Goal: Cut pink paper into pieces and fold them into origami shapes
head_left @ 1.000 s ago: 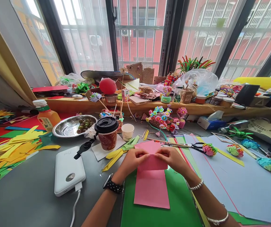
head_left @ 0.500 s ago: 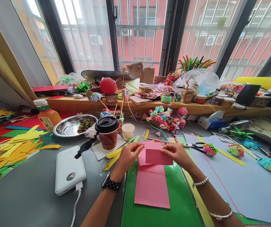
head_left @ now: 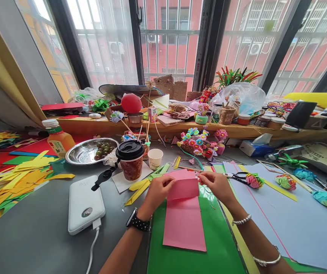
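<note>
A small pink paper rectangle [head_left: 184, 188] is pinched at its upper left by my left hand [head_left: 159, 192], thumb against the near side. At its upper right corner, the fingertips of my right hand [head_left: 216, 187] are pressed together; whether the corner is between them I cannot tell. Beneath lies a longer pink paper strip [head_left: 184, 228] with a crosswise crease, resting on a green board [head_left: 222, 243]. More pink paper [head_left: 182, 174] shows behind the held piece.
Left of my hands stand a lidded coffee cup [head_left: 129, 165], a paper cup [head_left: 155, 158] and a white power bank [head_left: 86, 205] with its cable. Black-handled scissors [head_left: 239, 177] and folded paper pieces [head_left: 285, 182] lie on the right. A metal plate [head_left: 78, 152] holds grapes.
The small pink rectangle has shifted left and is now gripped by my left hand, which was beside it before. My right fingers have gone from its upper edge to its right corner.
</note>
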{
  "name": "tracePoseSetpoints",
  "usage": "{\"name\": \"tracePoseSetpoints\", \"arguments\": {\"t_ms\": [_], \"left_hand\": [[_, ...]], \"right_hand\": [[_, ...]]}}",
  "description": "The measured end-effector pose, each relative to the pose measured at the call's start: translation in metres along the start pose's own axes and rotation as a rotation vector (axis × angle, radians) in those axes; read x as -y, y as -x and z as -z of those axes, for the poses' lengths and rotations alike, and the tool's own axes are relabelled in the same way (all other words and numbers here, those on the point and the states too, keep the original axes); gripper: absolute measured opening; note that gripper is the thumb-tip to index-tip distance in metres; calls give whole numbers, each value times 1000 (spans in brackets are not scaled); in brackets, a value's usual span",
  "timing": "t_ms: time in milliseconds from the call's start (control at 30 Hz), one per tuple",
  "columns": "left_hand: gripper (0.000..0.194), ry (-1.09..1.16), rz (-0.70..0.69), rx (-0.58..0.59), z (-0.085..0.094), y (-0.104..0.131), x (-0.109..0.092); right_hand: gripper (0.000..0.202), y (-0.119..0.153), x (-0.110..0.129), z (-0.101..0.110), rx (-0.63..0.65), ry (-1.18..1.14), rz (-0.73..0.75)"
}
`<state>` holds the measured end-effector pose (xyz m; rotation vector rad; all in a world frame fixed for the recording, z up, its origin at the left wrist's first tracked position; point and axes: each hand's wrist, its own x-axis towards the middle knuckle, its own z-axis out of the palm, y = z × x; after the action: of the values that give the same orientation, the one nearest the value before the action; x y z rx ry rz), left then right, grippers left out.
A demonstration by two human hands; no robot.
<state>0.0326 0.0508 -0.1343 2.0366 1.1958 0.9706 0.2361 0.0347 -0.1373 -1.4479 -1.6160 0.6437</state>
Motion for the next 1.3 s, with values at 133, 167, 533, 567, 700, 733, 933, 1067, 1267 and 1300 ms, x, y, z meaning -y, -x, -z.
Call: {"name": "tracePoseSetpoints", "arguments": {"t_ms": [133, 167, 533, 567, 700, 733, 933, 1067, 1267, 1300], "left_hand": [[25, 17, -37, 40, -5, 1, 0], [25, 24, -47, 54, -7, 1, -1], [26, 175, 18, 91, -1, 0, 1], [26, 229, 45, 79, 1, 0, 3], [26, 451, 160, -40, 3, -3, 10], [27, 463, 160, -66, 3, -4, 10], [25, 264, 23, 99, -3, -2, 0], [23, 132, -2, 58, -3, -1, -2], [25, 143, 24, -7, 0, -2, 5], [25, 148, 26, -5, 0, -1, 4]], "right_hand": [[26, 2, 6, -3, 57, -63, 47], [24, 3, 9, -5, 116, -66, 82], [18, 4, 11, -10, 143, 15, 124], [18, 3, 9, -8, 133, 20, 122], [19, 1, 4, -4, 97, 15, 100], [20, 1, 4, -4, 104, 12, 101], [18, 6, 12, -14, 185, -45, 157], [18, 4, 7, -13, 176, -25, 150], [22, -5, -12, 1, 13, -46, -2], [23, -6, -13, 2, -21, -55, -18]]}}
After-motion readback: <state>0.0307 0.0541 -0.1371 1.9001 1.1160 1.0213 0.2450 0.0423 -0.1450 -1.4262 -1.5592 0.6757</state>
